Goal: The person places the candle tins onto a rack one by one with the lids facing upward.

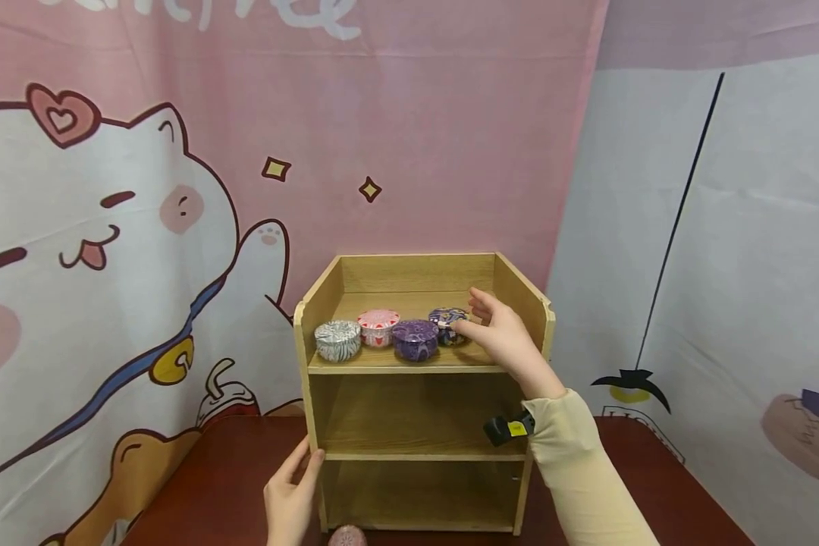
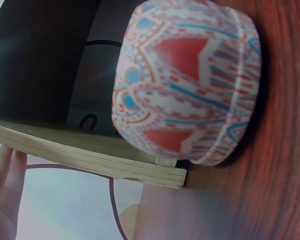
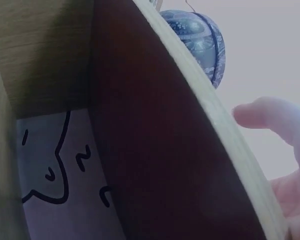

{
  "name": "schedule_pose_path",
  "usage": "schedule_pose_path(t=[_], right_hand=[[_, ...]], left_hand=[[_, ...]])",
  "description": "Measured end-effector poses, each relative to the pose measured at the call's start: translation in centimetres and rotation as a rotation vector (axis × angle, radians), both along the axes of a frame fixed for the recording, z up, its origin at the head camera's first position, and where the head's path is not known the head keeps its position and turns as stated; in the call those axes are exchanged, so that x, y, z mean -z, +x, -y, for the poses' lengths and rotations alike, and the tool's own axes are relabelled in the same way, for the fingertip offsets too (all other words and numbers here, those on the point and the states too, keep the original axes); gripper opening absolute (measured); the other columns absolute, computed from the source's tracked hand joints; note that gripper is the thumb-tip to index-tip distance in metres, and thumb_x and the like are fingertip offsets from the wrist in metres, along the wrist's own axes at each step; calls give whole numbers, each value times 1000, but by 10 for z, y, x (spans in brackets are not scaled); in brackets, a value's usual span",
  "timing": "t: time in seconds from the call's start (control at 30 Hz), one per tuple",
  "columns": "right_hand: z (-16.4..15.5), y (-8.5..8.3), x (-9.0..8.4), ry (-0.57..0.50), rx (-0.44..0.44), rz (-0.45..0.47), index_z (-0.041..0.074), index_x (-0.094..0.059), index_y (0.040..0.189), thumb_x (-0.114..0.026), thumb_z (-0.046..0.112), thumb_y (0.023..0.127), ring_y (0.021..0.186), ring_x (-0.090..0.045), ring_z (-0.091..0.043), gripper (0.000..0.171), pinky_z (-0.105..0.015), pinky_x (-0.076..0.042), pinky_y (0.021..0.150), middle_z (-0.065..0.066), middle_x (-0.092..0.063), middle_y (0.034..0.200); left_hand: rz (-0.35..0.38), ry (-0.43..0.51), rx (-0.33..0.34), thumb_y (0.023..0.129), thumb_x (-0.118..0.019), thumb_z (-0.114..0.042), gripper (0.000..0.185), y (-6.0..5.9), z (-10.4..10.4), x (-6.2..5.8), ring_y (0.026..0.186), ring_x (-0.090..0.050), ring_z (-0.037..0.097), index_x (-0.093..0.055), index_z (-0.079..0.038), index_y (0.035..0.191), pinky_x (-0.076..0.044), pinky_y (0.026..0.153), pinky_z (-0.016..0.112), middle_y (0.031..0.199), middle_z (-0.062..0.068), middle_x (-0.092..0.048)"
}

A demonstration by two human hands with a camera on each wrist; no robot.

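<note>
A small wooden shelf unit point(image 1: 416, 457) stands on the table. On its top board sit a black-and-white patterned round tin point(image 1: 337, 340), a pink-and-red tin point(image 1: 378, 328), a purple tin point(image 1: 415, 340) and a dark blue floral tin point(image 1: 444, 318). My right hand point(image 1: 505, 337) is at the floral tin's right side, thumb extended and fingers spread apart; whether it touches the tin is unclear. With thumb at the front edge and fingers along the outside, my left hand point(image 1: 292, 493) holds the unit's left side panel. A tin with red and blue patterns point(image 2: 185, 85) rests on the table near it.
The reddish-brown table point(image 1: 198, 485) extends to both sides of the unit. Raised side walls and a back panel point(image 1: 419, 273) border the top board. Behind hangs a printed cloth point(image 1: 437, 136). A black strap with a yellow label point(image 1: 515, 429) is on the right wrist.
</note>
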State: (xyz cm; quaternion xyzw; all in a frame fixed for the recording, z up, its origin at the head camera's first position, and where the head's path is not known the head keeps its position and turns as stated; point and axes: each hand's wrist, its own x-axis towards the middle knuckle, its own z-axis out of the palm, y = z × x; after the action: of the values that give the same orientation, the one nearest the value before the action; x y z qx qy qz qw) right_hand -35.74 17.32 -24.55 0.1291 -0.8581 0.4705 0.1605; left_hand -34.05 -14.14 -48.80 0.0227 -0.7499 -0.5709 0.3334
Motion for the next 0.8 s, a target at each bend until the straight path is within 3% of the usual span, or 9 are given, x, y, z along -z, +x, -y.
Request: schedule_pose_path(t=[0.2,0.33,0.47,0.6,0.7,0.8], right_hand=[[-2,1,1,-90,-6,-94,2,-37,148,-63,26,95,132,-42,-34,64,-46,-34,107,-20,-43,145],[0,9,7,-178,-59,-211,2,-40,147,-63,19,96,134,-40,-28,59,-39,-33,109,-17,-43,146],[6,30,24,-290,-142,-395,-3,-43,143,-63,2,93,135,-39,-23,54,-29,-31,109,-18,-43,146],[15,54,52,-331,-266,-567,-9,-49,135,-60,-14,88,128,-47,-21,49,-28,-36,105,-25,-49,138],[22,67,76,-338,-361,-584,-10,-53,129,-58,-18,86,119,-55,-21,44,-29,-43,99,-24,-56,128],[29,75,100,-346,-402,-494,-6,-58,123,-59,-15,87,110,-60,-21,37,-31,-49,91,-21,-62,120]], left_hand=[[-23,18,23,88,-74,-25,36,-1,0,-2,73,-65,6,-70,-13,122,-50,61,16,92,8,-74],[-17,32,31,88,-74,-26,37,-2,1,-3,77,-66,5,-70,-13,122,-50,62,16,95,9,-73],[8,33,20,88,-74,-29,38,-1,2,-3,75,-65,5,-70,-13,122,-50,62,17,95,10,-73],[20,25,4,88,-74,-29,39,-1,1,-2,73,-65,5,-70,-13,122,-50,61,16,91,8,-74],[21,12,-5,88,-74,-29,38,-1,0,-1,71,-64,5,-70,-13,122,-49,61,15,89,7,-74],[12,10,-8,87,-75,-27,37,-1,-1,0,69,-64,5,-70,-13,121,-48,61,15,89,6,-74]])
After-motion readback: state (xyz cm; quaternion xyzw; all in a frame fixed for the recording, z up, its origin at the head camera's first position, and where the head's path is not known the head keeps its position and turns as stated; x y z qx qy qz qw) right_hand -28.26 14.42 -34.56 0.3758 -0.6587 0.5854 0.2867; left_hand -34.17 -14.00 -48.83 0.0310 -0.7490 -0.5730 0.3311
